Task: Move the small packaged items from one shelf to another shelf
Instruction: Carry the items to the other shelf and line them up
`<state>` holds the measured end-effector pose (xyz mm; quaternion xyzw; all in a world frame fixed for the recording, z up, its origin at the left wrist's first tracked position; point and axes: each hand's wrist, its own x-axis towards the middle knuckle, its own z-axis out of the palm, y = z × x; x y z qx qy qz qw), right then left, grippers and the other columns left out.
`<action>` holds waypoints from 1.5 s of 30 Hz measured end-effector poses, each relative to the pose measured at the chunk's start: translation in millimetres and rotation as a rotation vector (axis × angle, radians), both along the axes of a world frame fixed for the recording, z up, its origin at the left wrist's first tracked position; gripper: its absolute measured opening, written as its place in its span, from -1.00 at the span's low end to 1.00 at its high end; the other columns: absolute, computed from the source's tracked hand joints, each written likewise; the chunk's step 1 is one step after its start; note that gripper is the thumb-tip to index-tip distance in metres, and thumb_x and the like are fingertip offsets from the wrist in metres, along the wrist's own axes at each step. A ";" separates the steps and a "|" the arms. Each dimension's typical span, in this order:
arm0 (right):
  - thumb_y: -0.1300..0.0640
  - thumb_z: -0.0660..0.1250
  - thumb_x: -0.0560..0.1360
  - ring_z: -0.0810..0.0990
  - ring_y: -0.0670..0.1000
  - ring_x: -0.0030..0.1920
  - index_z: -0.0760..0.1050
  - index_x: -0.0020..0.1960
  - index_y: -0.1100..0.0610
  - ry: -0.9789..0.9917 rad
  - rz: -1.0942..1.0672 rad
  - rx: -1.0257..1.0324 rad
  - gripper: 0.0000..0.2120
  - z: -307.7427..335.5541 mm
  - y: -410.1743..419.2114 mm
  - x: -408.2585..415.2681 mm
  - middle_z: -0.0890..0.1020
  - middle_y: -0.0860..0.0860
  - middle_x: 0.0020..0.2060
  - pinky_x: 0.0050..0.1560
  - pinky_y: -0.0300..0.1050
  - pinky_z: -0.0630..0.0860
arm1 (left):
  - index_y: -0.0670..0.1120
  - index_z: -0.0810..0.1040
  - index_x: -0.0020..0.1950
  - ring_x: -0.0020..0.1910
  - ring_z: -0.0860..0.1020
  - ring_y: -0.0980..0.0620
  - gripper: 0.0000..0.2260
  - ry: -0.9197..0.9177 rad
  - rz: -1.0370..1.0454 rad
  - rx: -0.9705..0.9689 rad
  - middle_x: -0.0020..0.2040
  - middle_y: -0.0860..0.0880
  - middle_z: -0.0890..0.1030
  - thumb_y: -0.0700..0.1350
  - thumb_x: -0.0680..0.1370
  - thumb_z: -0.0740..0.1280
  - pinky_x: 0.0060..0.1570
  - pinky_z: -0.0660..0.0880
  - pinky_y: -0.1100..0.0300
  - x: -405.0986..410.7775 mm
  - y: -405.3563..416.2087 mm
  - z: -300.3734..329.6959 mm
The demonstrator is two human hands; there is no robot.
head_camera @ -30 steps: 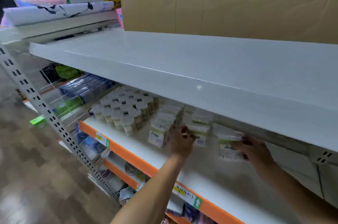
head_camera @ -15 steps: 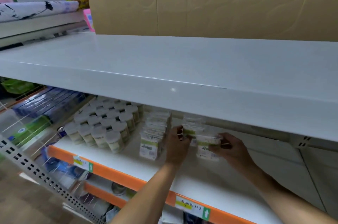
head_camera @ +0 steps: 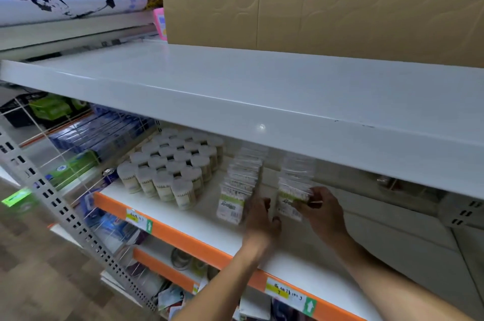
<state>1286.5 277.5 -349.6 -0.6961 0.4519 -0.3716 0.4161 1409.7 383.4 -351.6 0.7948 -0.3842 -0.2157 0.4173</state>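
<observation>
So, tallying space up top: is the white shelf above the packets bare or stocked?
Bare, as far as visible: the upper white shelf carries nothing in front of the tan panel.

A tan panel (head_camera: 340, 3) with pressed wavy lines stands at the back of a wide white top shelf (head_camera: 235, 85), which carries a small glint of light on its front lip. To the left, a grey perforated metal upright (head_camera: 65, 216) slants down beside white wire dividers (head_camera: 65, 153). Brown wood-look flooring (head_camera: 39, 281) lies at the lower left. A neighbouring grey shelf (head_camera: 65, 32) runs off at the upper left.
</observation>
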 end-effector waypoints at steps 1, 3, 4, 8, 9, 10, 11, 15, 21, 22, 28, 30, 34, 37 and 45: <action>0.19 0.62 0.31 0.65 -0.07 -0.18 0.53 -0.01 0.03 0.007 -0.013 -0.004 -0.64 -0.4 -0.1 1.9 0.65 -0.08 -0.18 -0.23 -0.23 0.50 | -0.09 0.43 0.32 0.14 0.52 0.01 -0.65 -0.004 -0.011 0.001 0.14 0.01 0.51 -0.18 0.53 0.32 0.06 0.46 0.23 -0.4 3.2 -0.2; 0.19 0.62 0.31 0.64 -0.03 -0.15 0.52 0.00 0.04 0.015 -0.034 -0.006 -0.63 -1.1 -1.0 5.2 0.64 -0.05 -0.16 -0.19 -0.18 0.52 | -0.13 0.41 0.35 0.19 0.50 -0.03 -0.63 -0.044 -0.035 -0.016 0.21 -0.05 0.50 -0.19 0.54 0.31 0.17 0.46 0.15 -1.6 10.2 -1.4; 0.18 0.62 0.31 0.64 -0.01 -0.14 0.51 0.00 0.03 0.017 -0.043 -0.004 -0.62 -1.6 -0.9 6.4 0.64 -0.03 -0.14 -0.17 -0.16 0.53 | -0.14 0.41 0.32 0.18 0.49 -0.04 -0.65 -0.081 -0.050 -0.035 0.19 -0.07 0.51 -0.20 0.54 0.30 0.15 0.45 0.13 -3.4 14.3 -2.6; 0.16 0.65 0.28 0.63 0.02 -0.13 0.44 0.03 0.06 0.006 -0.085 0.018 -0.53 -2.5 1.0 11.6 0.61 0.01 -0.12 -0.17 -0.18 0.54 | -0.14 0.48 0.08 -0.04 0.52 -0.03 -0.85 -0.108 -0.081 -0.101 -0.02 -0.08 0.56 -0.28 0.52 0.26 -0.08 0.43 0.22 -12.9 23.9 -4.6; 0.15 0.66 0.27 0.63 -0.01 -0.15 0.42 0.04 0.06 -0.007 -0.096 0.030 -0.50 -1.4 1.6 12.4 0.60 0.00 -0.13 -0.23 -0.28 0.50 | -0.14 0.50 0.06 -0.04 0.54 -0.02 -0.86 -0.104 -0.118 -0.083 -0.03 -0.08 0.58 -0.28 0.53 0.25 -0.08 0.43 0.25 -15.3 24.0 -2.8; 0.13 0.66 0.26 0.62 -0.05 -0.17 0.40 0.06 0.05 -0.022 -0.102 0.047 -0.46 0.0 2.1 11.9 0.59 -0.02 -0.13 -0.28 -0.36 0.46 | -0.13 0.53 0.07 -0.01 0.56 -0.01 -0.85 -0.112 -0.169 -0.054 0.00 -0.07 0.60 -0.27 0.53 0.24 -0.06 0.44 0.28 -18.2 23.4 -0.3; 0.11 0.67 0.26 0.61 -0.09 -0.18 0.40 0.09 0.05 -0.030 -0.102 0.065 -0.44 1.7 2.3 10.4 0.57 -0.03 -0.11 -0.33 -0.41 0.43 | -0.12 0.55 0.09 0.02 0.57 0.00 -0.83 -0.127 -0.221 -0.026 0.04 -0.06 0.61 -0.25 0.54 0.24 -0.03 0.44 0.30 -20.7 21.9 1.8; -0.02 0.57 0.38 0.57 -0.12 -0.17 0.46 0.19 0.12 0.088 -0.087 0.065 -0.51 8.1 2.4 -11.1 0.56 0.01 0.00 -0.31 -0.36 0.41 | -0.08 0.59 0.16 0.10 0.59 -0.01 -0.77 -0.197 -0.401 0.089 0.13 -0.05 0.62 -0.21 0.55 0.23 0.10 0.49 0.26 -32.6 12.1 6.0; 0.01 0.46 0.48 0.58 -0.04 0.03 0.53 0.23 0.12 0.602 0.177 -0.010 -0.63 27.0 1.2 -93.8 0.61 0.04 0.12 -0.01 -0.20 0.53 | 0.07 0.58 0.09 -0.01 0.60 0.10 -0.80 -0.283 -0.525 0.098 0.05 0.07 0.64 -0.14 0.55 0.24 -0.03 0.52 0.26 -64.2 -9.2 11.8; 0.01 0.44 0.49 0.57 -0.04 0.09 0.52 0.26 0.12 0.676 0.218 -0.025 -0.61 29.2 1.9 -108.8 0.59 0.04 0.17 0.07 -0.18 0.53 | 0.08 0.59 0.07 -0.02 0.60 0.10 -0.79 -0.307 -0.535 0.094 0.04 0.08 0.65 -0.14 0.54 0.24 -0.05 0.50 0.28 -71.2 -13.6 13.2; -0.06 0.43 0.49 0.52 0.00 0.19 0.46 0.34 0.03 0.876 0.182 0.153 -0.54 48.3 7.8 -191.0 0.51 0.01 0.27 0.18 -0.15 0.48 | 0.10 0.58 0.06 -0.01 0.62 0.05 -0.79 -0.337 -0.654 0.159 0.00 0.07 0.66 -0.13 0.49 0.27 -0.01 0.53 0.23 -118.6 -38.2 23.5; -0.05 0.43 0.50 0.52 -0.03 0.11 0.47 0.32 0.03 0.900 0.172 0.176 -0.57 54.8 10.8 -215.9 0.53 0.00 0.22 0.06 -0.20 0.47 | 0.14 0.56 0.06 0.02 0.62 0.05 -0.81 -0.358 -0.699 0.195 0.05 0.09 0.64 -0.07 0.50 0.28 0.04 0.52 0.24 -136.8 -45.8 27.4; -0.08 0.42 0.50 0.52 -0.03 0.05 0.47 0.29 -0.01 0.946 0.124 0.247 -0.60 62.8 20.6 -257.4 0.52 -0.04 0.16 -0.09 -0.24 0.45 | 0.17 0.54 0.11 0.12 0.58 0.06 -0.81 -0.396 -0.775 0.243 0.14 0.11 0.60 0.02 0.51 0.29 0.13 0.49 0.24 -179.4 -55.1 36.9; -0.09 0.39 0.51 0.55 -0.01 0.05 0.46 0.28 -0.05 0.980 0.083 0.276 -0.63 63.6 27.0 -279.0 0.52 -0.06 0.11 -0.08 -0.21 0.45 | 0.18 0.52 0.13 0.16 0.56 0.05 -0.81 -0.409 -0.808 0.260 0.18 0.10 0.58 0.03 0.53 0.26 0.10 0.46 0.25 -206.5 -59.2 39.2; -0.05 0.38 0.45 0.56 0.05 0.16 0.49 0.30 0.04 0.977 0.001 0.220 -0.56 75.2 53.8 -372.2 0.59 0.04 0.17 0.04 -0.19 0.45 | -0.02 0.50 0.29 0.29 0.49 -0.03 -0.70 -0.478 -0.966 0.203 0.30 -0.04 0.55 -0.04 0.58 0.23 0.27 0.42 0.20 -313.5 -59.9 48.8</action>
